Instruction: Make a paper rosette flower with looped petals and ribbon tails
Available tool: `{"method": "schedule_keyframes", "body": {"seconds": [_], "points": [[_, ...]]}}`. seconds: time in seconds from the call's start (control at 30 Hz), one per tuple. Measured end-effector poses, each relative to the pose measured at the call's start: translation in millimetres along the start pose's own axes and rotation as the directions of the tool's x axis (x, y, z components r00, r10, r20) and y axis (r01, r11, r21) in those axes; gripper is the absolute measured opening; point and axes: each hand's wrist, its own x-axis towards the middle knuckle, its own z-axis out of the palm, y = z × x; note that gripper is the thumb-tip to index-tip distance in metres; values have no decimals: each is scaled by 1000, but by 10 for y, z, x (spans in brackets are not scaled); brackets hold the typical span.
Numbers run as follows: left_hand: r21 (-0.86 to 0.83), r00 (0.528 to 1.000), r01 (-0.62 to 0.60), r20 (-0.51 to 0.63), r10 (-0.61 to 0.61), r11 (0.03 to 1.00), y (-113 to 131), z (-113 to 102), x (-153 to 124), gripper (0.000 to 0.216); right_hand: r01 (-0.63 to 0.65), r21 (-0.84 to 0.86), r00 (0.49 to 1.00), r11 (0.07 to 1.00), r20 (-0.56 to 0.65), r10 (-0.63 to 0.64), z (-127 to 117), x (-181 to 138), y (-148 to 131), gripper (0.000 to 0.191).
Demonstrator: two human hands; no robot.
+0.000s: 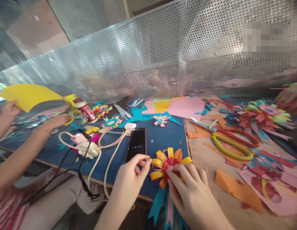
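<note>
A paper flower (pixel 168 162) with yellow and orange looped petals, a red centre and blue and pink ribbon tails lies at the table's front edge. My right hand (pixel 190 183) is closed on its middle, fingertips at the small pink centre and thumb below. Just left of the petals, my left hand (pixel 134 175) makes a pinch, thumb against forefinger. Whatever may be between those fingertips is too small to make out. Behind the left hand lies a dark phone (pixel 136 145) showing 16:56.
Large scissors (pixel 231 140) with yellow and red handles lie right, among orange scraps (pixel 237 188). Cables (pixel 107 159) cross the table's left. A co-worker's hand (pixel 58 121) holds scissors, the other yellow paper (pixel 30 95). A brown bottle (pixel 84 110) and perforated metal panel (pixel 148 57) stand behind.
</note>
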Motion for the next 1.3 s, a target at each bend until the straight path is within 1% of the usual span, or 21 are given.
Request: {"method": "schedule_keyframes", "body": {"seconds": [0.07,0.13,0.23,0.3,0.37,0.47,0.53,0.57,0.6,0.63,0.7,0.73,0.8,0.83,0.9,0.93,1.0,1.1,1.17,1.23,1.3], "points": [[24,1000,-6,-15,7,1000,-3,-1,-19,27,12,7,1000,1000,29,-12,-24,2,13,25],[48,999,-39,-26,40,998,-21,5,-44,26,28,20,997,999,70,-30,-69,4,60,23],[114,990,-125,-44,131,986,-72,17,-97,24,51,22,993,998,103,-53,-173,13,215,23],[169,978,-188,-56,200,968,-118,27,-140,27,28,2,994,1000,103,-28,-247,30,358,23],[196,966,-237,-58,253,952,-169,45,-180,29,-5,-7,992,1000,123,6,-308,56,505,22],[164,959,-272,-34,281,948,-241,93,-216,30,-66,25,972,998,229,58,-345,108,685,25],[118,963,-264,-19,268,957,-272,137,-215,34,-165,80,940,983,315,132,-327,155,760,29],[93,967,-253,-16,256,963,-279,157,-208,35,-242,122,913,962,364,184,-307,184,785,32],[66,970,-240,-18,241,969,-280,174,-199,36,-334,175,879,926,412,240,-282,218,803,35],[35,974,-223,-21,224,974,-275,187,-188,36,-434,235,836,870,465,292,-254,256,816,38],[-36,983,-181,-23,180,983,-249,193,-164,36,-615,350,746,707,549,377,-208,340,831,45],[-80,987,-161,-22,160,984,-229,186,-153,36,-682,397,706,614,576,412,-197,383,834,48],[-201,992,-126,-13,126,972,-184,159,-131,35,-760,464,648,456,604,465,-214,458,832,51],[-278,994,-108,-4,112,954,-162,143,-120,34,-781,484,625,395,613,483,-241,486,825,51],[-439,996,-71,17,88,896,-123,115,-101,32,-808,502,587,309,637,501,-320,517,802,49],[-508,997,-52,24,75,860,-105,106,-92,31,-814,511,575,274,647,501,-362,522,787,49],[-601,999,-28,13,45,799,-71,100,-78,31,-811,551,570,194,674,470,-433,517,752,54],[-665,999,-17,-32,-5,746,-8,114,-66,31,-793,608,568,27,723,392,-473,510,699,65],[-687,999,-11,-46,-28,727,34,133,-59,31,-787,615,560,-50,745,363,-463,521,669,73],[-698,998,-13,-50,-30,716,62,153,-49,31,-777,627,572,-61,743,348,-441,541,645,79],[-682,999,-22,-44,-11,731,69,163,-32,30,-774,633,586,-13,725,363,-421,560,627,75]]}}
